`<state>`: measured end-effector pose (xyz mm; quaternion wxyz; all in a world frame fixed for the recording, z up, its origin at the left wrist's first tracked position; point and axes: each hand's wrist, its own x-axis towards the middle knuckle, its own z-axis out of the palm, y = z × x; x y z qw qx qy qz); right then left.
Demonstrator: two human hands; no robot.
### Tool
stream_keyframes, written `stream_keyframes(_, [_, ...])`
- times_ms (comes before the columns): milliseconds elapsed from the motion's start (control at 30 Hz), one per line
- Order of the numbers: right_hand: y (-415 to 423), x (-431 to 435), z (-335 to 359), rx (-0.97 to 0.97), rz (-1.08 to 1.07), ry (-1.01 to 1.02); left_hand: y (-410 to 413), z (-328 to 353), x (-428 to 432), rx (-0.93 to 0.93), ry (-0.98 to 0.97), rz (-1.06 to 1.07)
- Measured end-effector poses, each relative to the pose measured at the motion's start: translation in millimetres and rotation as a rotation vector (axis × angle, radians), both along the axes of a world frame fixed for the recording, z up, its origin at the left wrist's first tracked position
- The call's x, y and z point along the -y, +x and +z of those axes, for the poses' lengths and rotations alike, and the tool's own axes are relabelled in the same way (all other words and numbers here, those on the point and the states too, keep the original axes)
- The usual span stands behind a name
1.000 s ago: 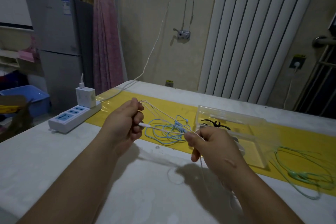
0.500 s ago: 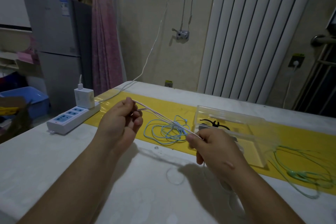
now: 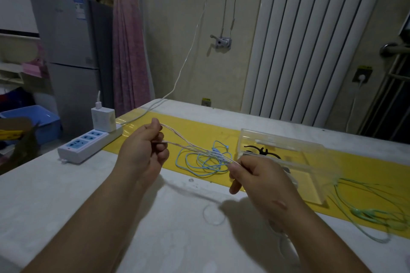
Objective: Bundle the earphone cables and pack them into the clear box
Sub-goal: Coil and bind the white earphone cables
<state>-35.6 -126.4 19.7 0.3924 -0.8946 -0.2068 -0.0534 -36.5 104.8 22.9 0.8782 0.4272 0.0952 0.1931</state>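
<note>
Both hands are raised above the middle of the desk with a pale cable stretched between them. The left hand has its fingers curled round one folded end, and the right hand pinches the other end between thumb and forefinger. Several strands run side by side across the gap. Judged from this, the cable is being folded into equal lengths, and the tension keeps the strands parallel so the bundle can be tied or wound without tangling. The clear box stands on the yellow strip toward the far right of the desk, just beyond the right hand, within short reach for packing. A blue cable lies loose on the strip between the hands and the far edge, and a green cable lies loose near the right edge (both apparently awaiting bundling). A black item lies inside the box; its type cannot be made out through the clear wall. The earbuds and plug of the pale cable are hidden in the hands or below them. Whether the box has a lid fitted cannot be determined. A power strip sits at the left edge.
</note>
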Motion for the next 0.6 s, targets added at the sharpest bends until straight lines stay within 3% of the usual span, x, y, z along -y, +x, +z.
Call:
stream_keyframes(233, [3.8,-0.7,-7.1,0.043,-0.028,0.010,2.0,2.4,1.9,0.071,-0.034,0.018])
stream_keyframes(600, [1.6,-1.3,-1.0,0.029,-0.060,0.248,-0.5,-1.5,-5.8,-0.216,0.031,-0.040])
